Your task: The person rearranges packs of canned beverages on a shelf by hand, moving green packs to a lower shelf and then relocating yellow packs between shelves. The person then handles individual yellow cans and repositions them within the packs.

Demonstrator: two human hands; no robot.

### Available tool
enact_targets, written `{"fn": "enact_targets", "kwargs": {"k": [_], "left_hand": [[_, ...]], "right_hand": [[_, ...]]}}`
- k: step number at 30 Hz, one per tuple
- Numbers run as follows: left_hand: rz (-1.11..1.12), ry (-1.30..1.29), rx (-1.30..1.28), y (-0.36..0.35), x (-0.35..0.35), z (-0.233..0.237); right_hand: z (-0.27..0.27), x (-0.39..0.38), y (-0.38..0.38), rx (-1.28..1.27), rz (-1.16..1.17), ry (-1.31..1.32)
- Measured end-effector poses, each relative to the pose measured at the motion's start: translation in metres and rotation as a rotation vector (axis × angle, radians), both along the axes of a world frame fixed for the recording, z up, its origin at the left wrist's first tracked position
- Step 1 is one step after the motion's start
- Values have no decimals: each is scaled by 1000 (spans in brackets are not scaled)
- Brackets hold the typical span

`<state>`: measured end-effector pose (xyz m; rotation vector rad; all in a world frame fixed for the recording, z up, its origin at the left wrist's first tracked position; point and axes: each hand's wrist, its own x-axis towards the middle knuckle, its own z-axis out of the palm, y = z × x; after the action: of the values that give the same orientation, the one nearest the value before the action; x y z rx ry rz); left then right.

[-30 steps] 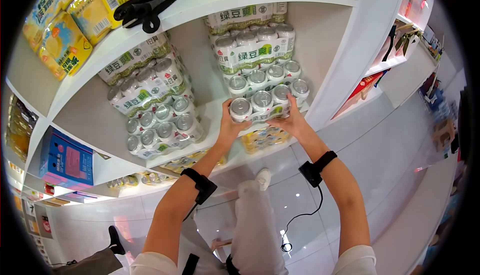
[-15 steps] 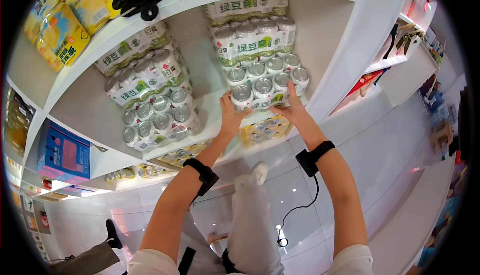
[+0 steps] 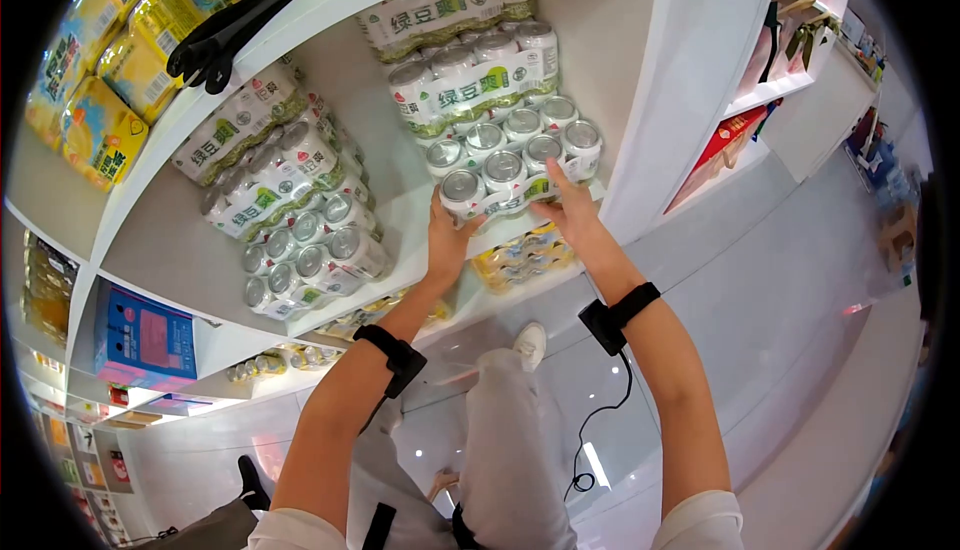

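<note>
A shrink-wrapped pack of silver-topped cans (image 3: 503,166) sits at the front of the right-hand stack on the white shelf. My left hand (image 3: 447,238) is closed on its front left corner, with the thumb against the front and the fingers at the side. On the front right part my right hand (image 3: 572,214) grips the pack, one finger reaching up to the can tops and the thumb lower on the front. Behind it stand more packs in the same white and green wrap (image 3: 470,85). The fingertips of my left hand are partly hidden.
To the left is a second stack of can packs (image 3: 315,260). Yellow packs (image 3: 522,258) stand on the shelf below. A black folded object (image 3: 235,30) lies on the upper shelf edge. A blue box (image 3: 148,335) is at lower left. Another person's shoe (image 3: 252,483) shows beyond.
The camera view has shifted and turned slightly, so the shelves appear tilted differently. Both hands stay on the same pack, which shows little clear movement on the shelf.
</note>
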<state>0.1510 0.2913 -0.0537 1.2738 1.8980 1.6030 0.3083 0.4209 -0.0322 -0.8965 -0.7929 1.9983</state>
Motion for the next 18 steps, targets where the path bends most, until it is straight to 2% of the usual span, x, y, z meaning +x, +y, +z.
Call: {"fn": "enact_targets", "kwargs": {"k": [3,11,15,18], "left_hand": [[-26,27,56,2,0,-2],[146,207,-295,-15,5,18],[86,169,-302,-54,9,37],[55,209,-246,-94,14,39]], "right_hand": [[1,0,2,15,-8,-3],[9,10,-5,-15,41,-223],[2,21,-26,-48,207,-426],[16,26,-63,-16,395,-427]]}}
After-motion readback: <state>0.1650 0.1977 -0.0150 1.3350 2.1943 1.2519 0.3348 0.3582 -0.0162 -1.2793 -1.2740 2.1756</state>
